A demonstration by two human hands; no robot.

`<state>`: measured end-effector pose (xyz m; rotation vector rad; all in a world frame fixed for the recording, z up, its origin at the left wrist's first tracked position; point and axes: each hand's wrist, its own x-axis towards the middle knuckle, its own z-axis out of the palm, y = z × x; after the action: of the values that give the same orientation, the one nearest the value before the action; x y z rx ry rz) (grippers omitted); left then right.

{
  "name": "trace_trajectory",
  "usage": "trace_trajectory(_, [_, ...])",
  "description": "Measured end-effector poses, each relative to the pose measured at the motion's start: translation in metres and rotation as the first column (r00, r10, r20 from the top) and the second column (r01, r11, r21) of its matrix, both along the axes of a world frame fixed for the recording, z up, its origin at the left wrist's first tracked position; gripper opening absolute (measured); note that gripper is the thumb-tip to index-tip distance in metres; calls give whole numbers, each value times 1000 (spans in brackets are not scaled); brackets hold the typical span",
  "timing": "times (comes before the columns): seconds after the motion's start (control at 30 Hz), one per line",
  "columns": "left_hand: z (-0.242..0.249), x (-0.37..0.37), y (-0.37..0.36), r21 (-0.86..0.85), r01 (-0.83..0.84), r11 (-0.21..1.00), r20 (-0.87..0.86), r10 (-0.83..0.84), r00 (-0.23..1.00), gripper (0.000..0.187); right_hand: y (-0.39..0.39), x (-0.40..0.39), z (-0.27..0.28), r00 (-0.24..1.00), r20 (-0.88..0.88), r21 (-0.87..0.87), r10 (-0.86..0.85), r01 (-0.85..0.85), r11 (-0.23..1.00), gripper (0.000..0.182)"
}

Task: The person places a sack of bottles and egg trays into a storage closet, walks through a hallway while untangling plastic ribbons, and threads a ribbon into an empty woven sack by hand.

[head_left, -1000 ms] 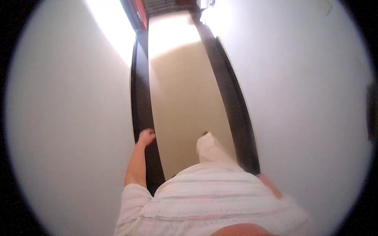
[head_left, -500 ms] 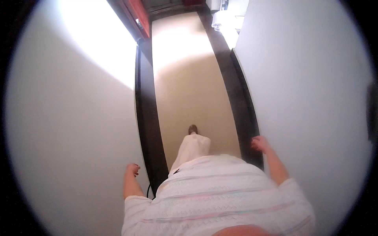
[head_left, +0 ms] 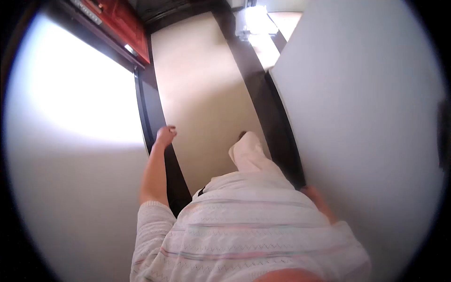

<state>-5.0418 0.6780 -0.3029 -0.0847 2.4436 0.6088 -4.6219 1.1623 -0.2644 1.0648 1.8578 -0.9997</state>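
My left hand (head_left: 166, 135) swings forward over the left edge of the pale floor runner (head_left: 202, 94). Its fingers are loosely bent, with a gap between them and nothing visible in them. Lower on the other side is my right hand (head_left: 310, 191), beside the dark floor border near the right wall. It is blurred and partly hidden by my body, so its fingers do not show clearly. Neither hand visibly touches an object. Below are my knitted striped top (head_left: 253, 216) and one leg in pale trousers (head_left: 250, 152), with a dark shoe tip (head_left: 242, 134).
Plain walls close in on the left (head_left: 70, 188) and the right (head_left: 361, 117). A reddish-brown wooden cabinet (head_left: 124, 28) stands ahead on the left. At the far right, beyond the wall's corner, sits a bright white object (head_left: 256, 23), washed out by light.
My left hand has swung forward and up, while my right hand has dropped back towards my body. The other leg is now in front. The cabinet and the corner appear nearer.
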Motion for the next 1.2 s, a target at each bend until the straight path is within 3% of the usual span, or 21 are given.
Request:
trace_trajectory(0.03, [-25,-6,-9,-51,48,998,29,-46,998,37,27,-5,-50,986,-54,-71,-157,153,986,21])
trace_trajectory(0.1, [-33,-20,-16,-143,161,977,121,-145,982,38,62,-62,-89,980,-37,-68,-197,194,979,22])
trace_trajectory(0.13, [-27,-28,-17,-181,227,957,182,-194,964,38,72,-131,-75,996,32,4,-80,80,997,23])
trace_trajectory(0.23, [-64,-61,-58,-204,19,979,260,36,965,35,81,-288,-40,953,-272,-27,-130,127,991,24])
trace_trajectory(0.27, [-65,-56,-68,-225,-83,971,300,150,942,34,81,-312,-40,937,-309,-65,-163,150,986,24])
trace_trajectory(0.37, [-48,-27,-87,-343,-160,925,401,299,866,31,76,-362,-16,892,-404,-175,-202,141,974,28])
trace_trajectory(0.47, [-30,-155,-58,-406,-90,909,416,272,868,30,87,-443,-19,890,-401,-195,-215,147,970,30])
trace_trajectory(0.53, [-18,-205,-31,-348,-100,932,340,225,913,30,80,-446,-36,929,-344,-154,-140,92,984,30])
trace_trajectory(0.63, [86,-320,30,-245,35,969,208,17,978,32,89,-431,88,949,-232,-189,-214,172,967,30])
trace_trajectory(0.67, [112,-349,49,-222,55,974,177,-16,984,33,91,-422,116,929,-304,-159,-212,170,973,28])
trace_trajectory(0.7, [136,-378,65,-200,77,977,145,-48,988,33,95,-416,120,904,-385,-130,-186,147,981,26])
trace_trajectory(0.73, [151,-389,81,-199,67,978,123,-43,992,34,90,-418,129,931,-344,-74,-122,102,992,25])
trace_trajectory(0.8, [142,-393,92,-171,41,984,115,-21,993,35,68,-417,130,973,-232,19,-6,11,1000,24])
trace_trajectory(0.83, [160,-393,113,-109,-27,994,123,41,992,34,66,-421,112,966,-247,-68,-76,61,996,24])
trace_trajectory(0.9, [103,-386,83,-50,17,999,80,-13,997,33,59,-442,79,960,-217,-181,-178,140,974,24])
trace_trajectory(0.93, [118,-355,105,-72,54,996,121,-45,992,32,70,-446,69,962,-177,-207,-207,169,964,24])
trace_trajectory(1.0, [156,-320,183,-186,182,965,314,-117,942,35,130,-444,22,951,-311,-222,-3,-70,972,22])
trace_trajectory(1.03, [143,-310,182,-178,232,956,315,-168,934,37,144,-456,0,912,-408,-274,-44,-76,959,21])
trace_trajectory(1.1, [140,-304,165,-177,225,958,316,-161,935,37,138,-501,40,873,-486,-228,-42,-80,970,18])
trace_trajectory(1.13, [150,-300,159,-208,225,952,349,-143,926,37,130,-526,102,884,-467,-133,2,-73,988,19])
trace_trajectory(1.2, [160,-290,147,-280,201,939,402,-76,912,36,122,-542,103,886,-463,-173,13,-105,979,21])
